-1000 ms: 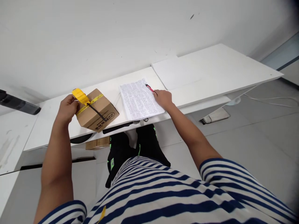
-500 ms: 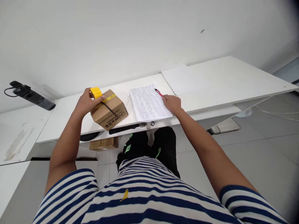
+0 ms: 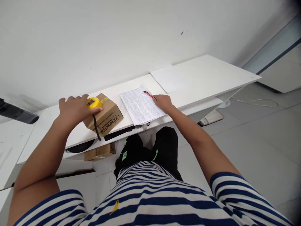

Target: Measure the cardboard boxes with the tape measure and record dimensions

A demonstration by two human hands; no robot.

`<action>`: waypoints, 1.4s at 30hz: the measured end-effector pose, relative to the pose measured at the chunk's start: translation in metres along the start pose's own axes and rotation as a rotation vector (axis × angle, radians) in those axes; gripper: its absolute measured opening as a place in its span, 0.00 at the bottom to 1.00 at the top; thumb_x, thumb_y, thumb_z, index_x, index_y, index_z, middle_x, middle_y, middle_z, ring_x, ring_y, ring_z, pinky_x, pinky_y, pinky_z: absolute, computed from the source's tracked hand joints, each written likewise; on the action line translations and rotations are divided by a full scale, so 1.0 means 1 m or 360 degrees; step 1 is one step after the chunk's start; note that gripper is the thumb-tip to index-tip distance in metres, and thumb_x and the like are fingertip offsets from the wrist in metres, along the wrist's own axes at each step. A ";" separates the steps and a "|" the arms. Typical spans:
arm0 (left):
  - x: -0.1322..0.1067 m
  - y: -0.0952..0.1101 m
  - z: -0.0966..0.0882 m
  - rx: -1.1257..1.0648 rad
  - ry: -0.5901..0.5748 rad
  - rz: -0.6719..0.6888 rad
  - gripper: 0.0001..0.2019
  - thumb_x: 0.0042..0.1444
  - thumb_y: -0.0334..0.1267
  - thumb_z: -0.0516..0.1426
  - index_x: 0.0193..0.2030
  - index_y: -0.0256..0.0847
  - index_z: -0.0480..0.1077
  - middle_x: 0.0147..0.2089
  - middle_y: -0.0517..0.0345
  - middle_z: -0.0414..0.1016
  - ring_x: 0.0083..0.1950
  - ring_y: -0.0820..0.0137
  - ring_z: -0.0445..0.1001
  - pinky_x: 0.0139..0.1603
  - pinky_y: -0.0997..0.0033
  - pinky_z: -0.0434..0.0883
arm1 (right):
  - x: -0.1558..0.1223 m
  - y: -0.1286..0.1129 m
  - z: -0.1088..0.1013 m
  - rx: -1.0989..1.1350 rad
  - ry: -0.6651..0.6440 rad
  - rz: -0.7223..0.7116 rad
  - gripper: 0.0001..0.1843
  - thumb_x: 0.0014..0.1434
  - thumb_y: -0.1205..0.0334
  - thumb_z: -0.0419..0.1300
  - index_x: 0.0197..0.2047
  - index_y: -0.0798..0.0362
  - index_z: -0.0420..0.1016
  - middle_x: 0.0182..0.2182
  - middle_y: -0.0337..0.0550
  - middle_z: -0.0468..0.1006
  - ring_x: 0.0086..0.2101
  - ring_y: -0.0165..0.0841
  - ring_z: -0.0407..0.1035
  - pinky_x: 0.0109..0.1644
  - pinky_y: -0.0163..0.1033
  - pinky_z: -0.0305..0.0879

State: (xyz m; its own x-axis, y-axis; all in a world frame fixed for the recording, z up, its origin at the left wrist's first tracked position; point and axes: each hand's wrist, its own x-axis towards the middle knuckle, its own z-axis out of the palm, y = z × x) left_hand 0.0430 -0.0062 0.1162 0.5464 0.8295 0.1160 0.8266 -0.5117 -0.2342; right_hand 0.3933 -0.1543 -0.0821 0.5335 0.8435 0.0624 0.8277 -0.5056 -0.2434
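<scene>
A small brown cardboard box (image 3: 107, 117) sits on the white desk (image 3: 202, 80). My left hand (image 3: 74, 108) grips a yellow tape measure (image 3: 92, 102) on the box's top left edge, with a short yellow blade across the top and a black strap hanging down the box front. My right hand (image 3: 162, 102) rests on the right edge of a printed sheet of paper (image 3: 139, 105) and holds a red pen (image 3: 148, 93) with its tip on the sheet.
A second white desk top adjoins on the right. A black device (image 3: 17, 114) lies at the far left. Under the desk are another cardboard box (image 3: 100, 152), a dark round object and white cables on the grey floor (image 3: 258, 102).
My left hand has turned the tape measure from upright to flat on the box top, and the blade has shortened. The right hand stays on the paper with the pen.
</scene>
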 end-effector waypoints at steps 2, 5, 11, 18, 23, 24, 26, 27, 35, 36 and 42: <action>-0.010 0.002 0.001 -0.0206 0.0188 0.0033 0.40 0.53 0.61 0.69 0.66 0.40 0.68 0.61 0.39 0.76 0.70 0.35 0.66 0.71 0.26 0.57 | 0.000 -0.014 0.004 -0.0032 -0.0051 0.0018 0.28 0.76 0.54 0.41 0.61 0.58 0.76 0.47 0.60 0.85 0.41 0.44 0.77 0.40 0.42 0.63; -0.044 0.018 0.015 -0.0542 0.0482 0.0299 0.38 0.55 0.57 0.68 0.69 0.48 0.66 0.72 0.43 0.67 0.79 0.36 0.53 0.77 0.26 0.48 | 0.003 -0.041 0.014 -0.0059 -0.0086 0.0039 0.25 0.76 0.59 0.42 0.60 0.63 0.73 0.46 0.65 0.84 0.42 0.46 0.79 0.41 0.43 0.65; -0.097 0.103 0.096 -0.0686 0.0320 0.1137 0.25 0.68 0.52 0.58 0.69 0.51 0.70 0.77 0.47 0.66 0.79 0.46 0.60 0.80 0.38 0.52 | 0.012 -0.070 0.020 -0.0036 -0.0097 0.0028 0.23 0.76 0.60 0.41 0.59 0.62 0.71 0.50 0.69 0.82 0.47 0.49 0.79 0.47 0.46 0.68; -0.044 0.168 0.163 -0.0882 0.0156 0.0923 0.25 0.72 0.50 0.51 0.67 0.36 0.72 0.73 0.39 0.70 0.75 0.47 0.66 0.76 0.41 0.60 | 0.002 -0.030 -0.018 0.0532 0.0296 0.0164 0.15 0.73 0.58 0.46 0.58 0.54 0.64 0.46 0.57 0.84 0.45 0.45 0.78 0.50 0.45 0.68; -0.027 0.163 0.174 -0.0974 0.0246 0.0990 0.22 0.71 0.50 0.53 0.59 0.37 0.76 0.64 0.39 0.78 0.68 0.47 0.72 0.72 0.44 0.65 | -0.013 -0.004 -0.020 0.1303 0.0397 0.0143 0.08 0.65 0.55 0.56 0.43 0.44 0.59 0.36 0.39 0.81 0.29 0.32 0.68 0.37 0.38 0.65; -0.025 0.160 0.175 -0.1009 0.0225 0.0961 0.21 0.71 0.50 0.52 0.57 0.37 0.76 0.61 0.39 0.80 0.64 0.48 0.74 0.68 0.46 0.68 | -0.014 -0.004 -0.015 0.1434 0.0366 0.0146 0.10 0.64 0.53 0.58 0.41 0.44 0.58 0.34 0.37 0.80 0.27 0.30 0.65 0.35 0.37 0.64; -0.021 0.155 0.175 -0.1070 0.0196 0.0907 0.21 0.72 0.49 0.51 0.55 0.37 0.77 0.55 0.40 0.81 0.59 0.51 0.77 0.63 0.51 0.72 | -0.014 -0.006 -0.005 0.1609 0.0365 0.0197 0.15 0.63 0.48 0.58 0.35 0.45 0.57 0.30 0.34 0.74 0.26 0.29 0.62 0.35 0.37 0.63; -0.021 0.153 0.175 -0.1077 0.0203 0.0901 0.20 0.72 0.49 0.51 0.55 0.37 0.77 0.54 0.41 0.81 0.58 0.51 0.77 0.63 0.51 0.71 | -0.014 -0.008 0.000 0.1663 0.0386 0.0238 0.15 0.64 0.47 0.57 0.34 0.45 0.58 0.27 0.34 0.71 0.26 0.29 0.62 0.36 0.37 0.63; -0.027 0.159 0.177 -0.0933 0.0287 0.0876 0.23 0.72 0.47 0.50 0.65 0.39 0.75 0.55 0.41 0.80 0.58 0.50 0.76 0.67 0.46 0.66 | -0.023 -0.019 0.007 0.1476 0.0460 0.0365 0.25 0.66 0.40 0.53 0.24 0.48 0.68 0.27 0.41 0.73 0.37 0.36 0.69 0.48 0.41 0.68; -0.027 0.159 0.177 -0.0938 0.0285 0.0879 0.23 0.72 0.47 0.50 0.65 0.40 0.75 0.56 0.41 0.80 0.59 0.50 0.75 0.67 0.46 0.66 | -0.025 -0.019 0.006 0.1446 0.0461 0.0361 0.24 0.65 0.43 0.54 0.23 0.48 0.67 0.27 0.41 0.74 0.37 0.36 0.69 0.49 0.41 0.68; -0.024 0.160 0.180 -0.1005 0.0314 0.0856 0.22 0.73 0.45 0.48 0.56 0.43 0.82 0.55 0.44 0.81 0.58 0.52 0.76 0.65 0.46 0.67 | -0.023 -0.019 0.006 0.1274 0.0370 0.0395 0.19 0.63 0.52 0.53 0.22 0.46 0.58 0.24 0.39 0.69 0.34 0.35 0.67 0.43 0.41 0.66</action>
State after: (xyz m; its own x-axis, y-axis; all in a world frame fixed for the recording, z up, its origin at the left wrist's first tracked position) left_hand 0.1374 -0.0679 -0.0979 0.8513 0.4136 0.3228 0.3361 -0.9023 0.2698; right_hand 0.3646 -0.1627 -0.0844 0.7765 0.6234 0.0921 0.3585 -0.3168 -0.8782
